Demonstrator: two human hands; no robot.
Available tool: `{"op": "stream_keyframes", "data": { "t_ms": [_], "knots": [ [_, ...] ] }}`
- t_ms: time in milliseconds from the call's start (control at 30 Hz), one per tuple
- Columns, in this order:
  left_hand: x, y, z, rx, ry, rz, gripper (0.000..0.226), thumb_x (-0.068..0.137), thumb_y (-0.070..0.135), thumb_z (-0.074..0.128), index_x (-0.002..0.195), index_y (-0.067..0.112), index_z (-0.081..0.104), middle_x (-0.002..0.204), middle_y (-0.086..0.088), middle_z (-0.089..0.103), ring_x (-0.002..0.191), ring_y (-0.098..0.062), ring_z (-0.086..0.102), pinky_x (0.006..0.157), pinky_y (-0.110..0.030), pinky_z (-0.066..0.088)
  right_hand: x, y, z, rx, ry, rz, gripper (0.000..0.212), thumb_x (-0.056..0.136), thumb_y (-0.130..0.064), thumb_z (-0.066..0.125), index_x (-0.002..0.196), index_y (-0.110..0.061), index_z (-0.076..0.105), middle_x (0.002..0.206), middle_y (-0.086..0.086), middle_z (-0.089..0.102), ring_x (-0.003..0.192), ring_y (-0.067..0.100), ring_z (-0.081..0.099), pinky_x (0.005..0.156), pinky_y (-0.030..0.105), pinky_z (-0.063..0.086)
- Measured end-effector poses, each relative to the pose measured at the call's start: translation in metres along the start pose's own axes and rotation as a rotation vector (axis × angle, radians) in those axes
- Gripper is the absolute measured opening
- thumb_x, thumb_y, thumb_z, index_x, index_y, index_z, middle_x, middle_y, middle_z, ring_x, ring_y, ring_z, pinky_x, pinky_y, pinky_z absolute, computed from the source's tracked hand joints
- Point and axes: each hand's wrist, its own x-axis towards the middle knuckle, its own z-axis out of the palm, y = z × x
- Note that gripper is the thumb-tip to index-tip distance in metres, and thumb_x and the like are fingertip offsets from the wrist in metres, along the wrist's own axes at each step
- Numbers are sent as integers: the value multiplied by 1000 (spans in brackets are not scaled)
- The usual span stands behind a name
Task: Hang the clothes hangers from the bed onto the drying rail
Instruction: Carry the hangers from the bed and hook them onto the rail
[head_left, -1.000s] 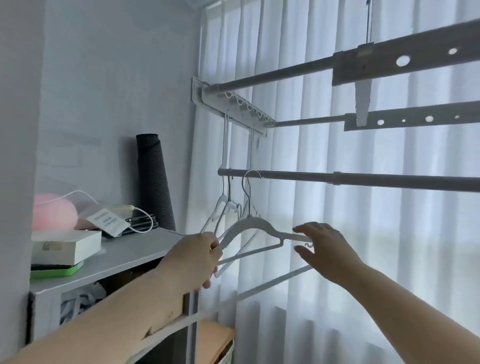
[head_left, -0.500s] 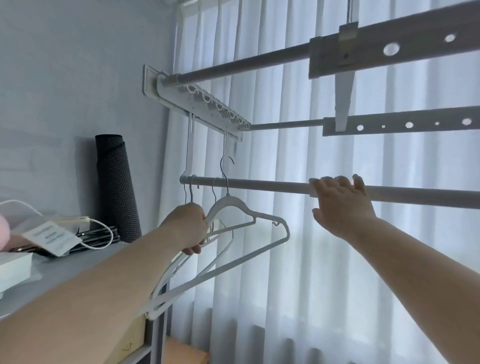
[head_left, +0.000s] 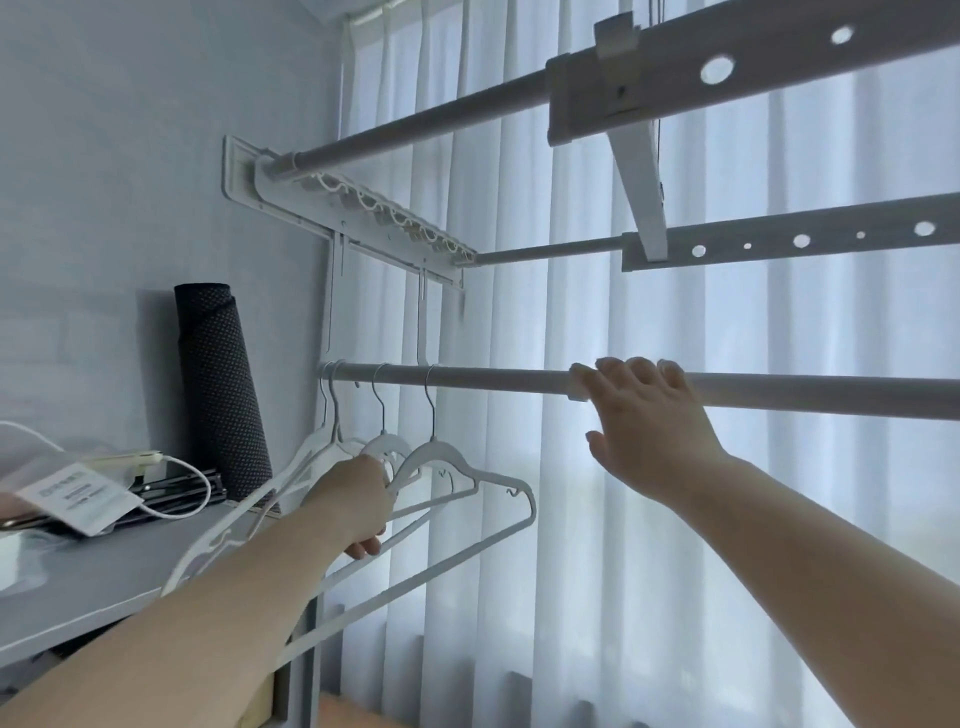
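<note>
Two hands: left hand (head_left: 358, 506) grips hanger (head_left: 435, 451), right hand (head_left: 649, 436) straight-fingered on rail (head_left: 493, 382) (curtain (head_left: 519, 597) behind).

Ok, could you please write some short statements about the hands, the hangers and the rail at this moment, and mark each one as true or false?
1. The left hand grips a white plastic clothes hanger. True.
2. The right hand holds a second hanger. False: it holds no hanger, and its fingers lie on the lower grey metal rail.
3. Several wire hanger hooks sit over the lower grey metal rail. True.
4. The black rolled mat lies flat on the floor. False: it stands upright on the grey shelf, by the wall.
</note>
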Motion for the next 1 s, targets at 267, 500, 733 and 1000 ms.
{"op": "stream_keyframes", "data": {
  "t_ms": [267, 500, 733, 1000],
  "knots": [
    [-10, 1, -4, -2, 33, -6, 14, 93, 15, 41, 87, 10, 53, 71, -7, 60, 55, -19, 59, 50, -24, 47, -4, 4, 0, 73, -12, 15, 56, 93, -24, 42, 142, -20, 16, 150, 2, 22, 136, 24, 21, 115, 38, 6],
    [-38, 3, -17, 98, 234, 47, 22, 91, 34, 49, 90, 13, 57, 88, 0, 55, 82, -18, 50, 67, -28, 38, -15, 2, 17, 165, 310, -31, 53, 55, -13, 81, 105, -7, 61, 110, 12, 65, 107, 34, 60, 100, 41, 30],
    [-128, -57, -33, -248, 637, 29, 17, 88, 19, 56, 71, 19, 61, 73, 6, 68, 78, -17, 62, 63, -25, 42, -53, -89, 35, 700, 375, -306, 32, 71, -32, 40, 100, -25, 51, 93, -9, 66, 92, 9, 46, 89, 26, 31],
    [-301, -180, -43, -352, 781, -345, 23, 86, -5, 53, 72, 10, 65, 44, -5, 63, 29, -8, 45, 37, -17, 38, -128, -203, -8, 1138, -263, -655, 30, 88, -35, 40, 116, -35, 52, 85, -25, 57, 85, 0, 57, 79, 16, 42]
  ]
}}
